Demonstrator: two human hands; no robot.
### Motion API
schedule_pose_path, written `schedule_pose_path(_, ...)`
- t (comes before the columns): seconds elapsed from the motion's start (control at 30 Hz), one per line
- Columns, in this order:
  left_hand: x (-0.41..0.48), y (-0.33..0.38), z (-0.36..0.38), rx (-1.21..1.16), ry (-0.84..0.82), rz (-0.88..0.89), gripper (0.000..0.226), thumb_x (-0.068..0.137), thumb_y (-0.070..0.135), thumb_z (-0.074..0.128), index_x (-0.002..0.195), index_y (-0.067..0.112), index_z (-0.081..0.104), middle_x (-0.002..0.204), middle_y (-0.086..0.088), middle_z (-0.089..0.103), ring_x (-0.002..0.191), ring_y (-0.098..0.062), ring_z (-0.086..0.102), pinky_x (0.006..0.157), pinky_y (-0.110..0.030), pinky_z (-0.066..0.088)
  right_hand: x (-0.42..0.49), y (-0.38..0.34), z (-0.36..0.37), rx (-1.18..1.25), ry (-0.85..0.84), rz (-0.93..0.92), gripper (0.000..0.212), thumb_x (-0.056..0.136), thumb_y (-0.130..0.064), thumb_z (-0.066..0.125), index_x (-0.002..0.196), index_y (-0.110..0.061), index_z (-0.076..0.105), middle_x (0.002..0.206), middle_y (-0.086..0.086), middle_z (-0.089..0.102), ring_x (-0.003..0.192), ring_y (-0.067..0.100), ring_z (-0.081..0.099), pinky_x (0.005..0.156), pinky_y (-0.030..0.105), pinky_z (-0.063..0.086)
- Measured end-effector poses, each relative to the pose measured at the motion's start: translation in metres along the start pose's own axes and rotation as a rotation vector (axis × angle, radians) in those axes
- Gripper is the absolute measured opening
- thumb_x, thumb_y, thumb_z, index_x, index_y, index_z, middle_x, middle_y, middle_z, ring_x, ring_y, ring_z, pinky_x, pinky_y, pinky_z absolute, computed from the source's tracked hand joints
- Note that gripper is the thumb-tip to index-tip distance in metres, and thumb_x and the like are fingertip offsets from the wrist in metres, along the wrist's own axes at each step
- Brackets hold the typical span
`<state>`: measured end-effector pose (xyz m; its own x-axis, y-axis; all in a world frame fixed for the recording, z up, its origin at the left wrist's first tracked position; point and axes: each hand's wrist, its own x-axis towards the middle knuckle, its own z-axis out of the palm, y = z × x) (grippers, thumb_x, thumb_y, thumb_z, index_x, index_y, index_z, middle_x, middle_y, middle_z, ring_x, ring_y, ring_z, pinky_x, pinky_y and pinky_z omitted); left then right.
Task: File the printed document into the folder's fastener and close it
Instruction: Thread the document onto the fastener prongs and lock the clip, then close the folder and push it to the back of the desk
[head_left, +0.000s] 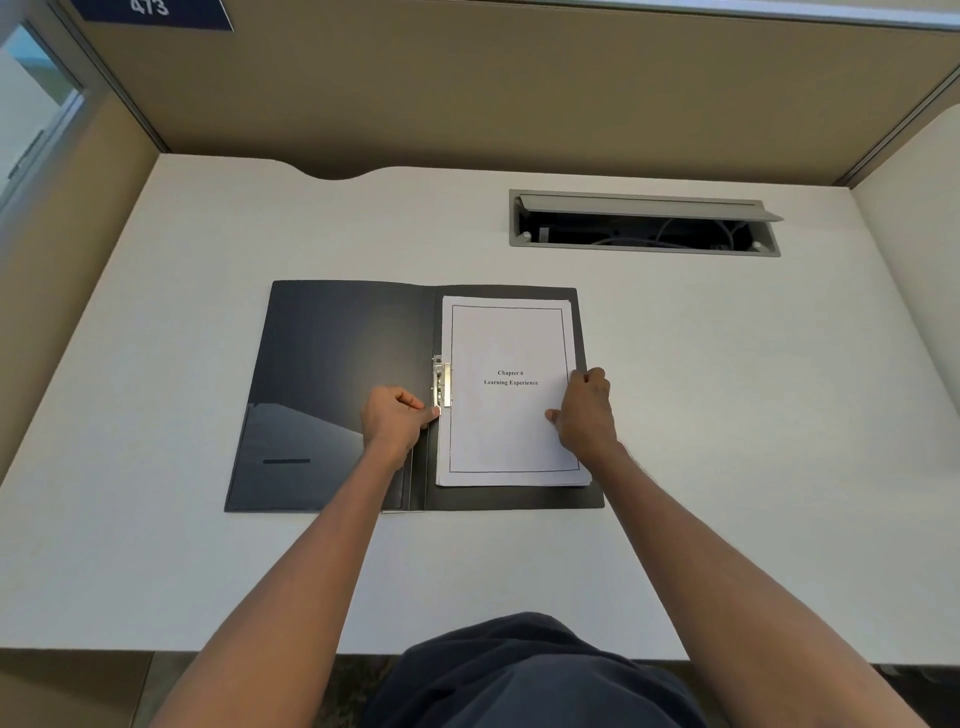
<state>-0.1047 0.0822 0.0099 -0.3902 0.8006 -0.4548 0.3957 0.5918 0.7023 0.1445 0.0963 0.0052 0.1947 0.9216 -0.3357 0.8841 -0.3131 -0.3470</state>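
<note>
A black folder (332, 374) lies open and flat on the white desk (208, 561). A stack of printed pages (506, 426), its top sheet reading "Chapter 6 Learning Experience", rests on the folder's right half. A silver metal fastener (441, 382) sits at the spine, over the pages' left edge. My left hand (395, 421) is curled beside the spine, its fingertips pinching the lower end of the fastener. My right hand (584, 410) grips the right edge of the stack, thumb on top of the sheet.
A grey cable hatch (644, 223) stands open in the desk at the back right, with wires inside. Tan partition walls (467, 93) enclose the desk on three sides. The folder's left flap has an inner pocket (291, 457).
</note>
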Motion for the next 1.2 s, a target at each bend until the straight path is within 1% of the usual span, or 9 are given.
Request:
schedule_pose_path(0.2,0.005,0.005,-0.008,0.058,-0.095,-0.014,0.021,0.078,0.019,0.088,0.075,0.007,0.072,0.066,-0.007,0.073,0.056,-0.014,0.062,0.059,-0.030,0.056,-0.002,0.004,-0.003,0.037,0.007,-0.010,0.053,0.089,-0.016,0.077,0.131,0.000,0.047,0.135,0.015,0.042,0.131,0.031,0.041,0.096,0.039,0.048)
schedule_pose_path(0.33,0.010,0.004,-0.009,0.074,-0.126,0.003,0.020,0.078,0.018,0.088,0.070,0.011,0.070,0.067,-0.007,0.074,0.062,-0.016,0.068,0.068,-0.037,0.062,-0.010,0.001,-0.002,0.027,0.022,-0.024,0.056,0.090,-0.017,0.076,0.133,-0.002,0.044,0.135,0.015,0.042,0.132,0.032,0.041,0.096,0.041,0.049)
schedule_pose_path(0.5,0.016,0.002,-0.017,0.016,-0.185,0.051,0.011,0.087,0.016,0.078,0.079,0.011,0.073,0.085,-0.016,0.076,0.072,-0.020,0.069,0.078,-0.042,0.064,-0.033,-0.020,0.009,-0.104,0.132,-0.198,0.068,0.097,-0.028,0.064,0.153,-0.004,0.034,0.157,0.017,0.034,0.147,0.033,0.031,0.118,0.039,0.036)
schedule_pose_path(0.6,0.020,0.007,-0.031,0.011,-0.115,0.133,0.008,0.091,0.019,0.072,0.084,0.017,0.076,0.080,-0.008,0.075,0.073,-0.019,0.068,0.079,-0.043,0.062,-0.050,-0.042,0.025,-0.130,0.110,-0.310,0.069,0.102,-0.032,0.056,0.158,-0.005,0.027,0.165,0.016,0.026,0.153,0.032,0.025,0.125,0.040,0.026)
schedule_pose_path(0.73,0.034,0.013,-0.064,0.149,0.108,0.293,0.017,0.090,0.018,0.068,0.101,0.013,0.079,0.098,-0.008,0.078,0.087,-0.021,0.070,0.086,-0.025,0.049,-0.070,-0.059,0.049,-0.203,0.050,-0.438,0.070,0.104,-0.035,0.049,0.161,-0.007,0.020,0.169,0.016,0.017,0.157,0.032,0.019,0.128,0.039,0.018)
schedule_pose_path(0.83,0.052,0.007,-0.090,0.257,0.204,0.289,0.036,0.092,0.017,0.066,0.126,0.006,0.071,0.124,-0.018,0.071,0.113,-0.034,0.066,0.104,-0.035,0.046,-0.082,-0.062,0.065,-0.257,-0.001,-0.484,0.072,0.106,-0.037,0.045,0.163,-0.008,0.013,0.171,0.016,0.009,0.158,0.033,0.014,0.127,0.040,0.016)
schedule_pose_path(0.97,0.071,-0.008,-0.114,0.401,0.251,0.147,0.063,0.096,0.028,0.063,0.153,0.009,0.043,0.154,-0.024,0.042,0.142,-0.043,0.037,0.115,-0.054,0.034,-0.090,-0.066,0.079,-0.302,-0.060,-0.508,0.073,0.107,-0.039,0.042,0.164,-0.010,0.007,0.172,0.014,0.003,0.159,0.033,0.011,0.128,0.044,0.017)
schedule_pose_path(1.07,0.078,-0.017,-0.126,0.437,0.224,0.034,0.074,0.097,0.038,0.061,0.159,0.014,0.028,0.156,-0.025,0.033,0.144,-0.046,0.031,0.115,-0.060,0.031,-0.092,-0.067,0.082,-0.332,-0.079,-0.507,0.071,0.107,-0.039,0.040,0.163,-0.010,0.008,0.172,0.014,0.004,0.159,0.034,0.011,0.129,0.046,0.018)
schedule_pose_path(1.2,0.083,-0.025,-0.138,0.285,0.188,0.004,0.065,0.096,0.036,0.060,0.149,0.009,0.034,0.145,-0.025,0.049,0.134,-0.047,0.045,0.110,-0.059,0.040,-0.092,-0.067,0.084,-0.378,-0.095,-0.499,0.068,0.108,-0.040,0.037,0.162,-0.008,0.012,0.171,0.015,0.007,0.159,0.034,0.010,0.129,0.047,0.016)
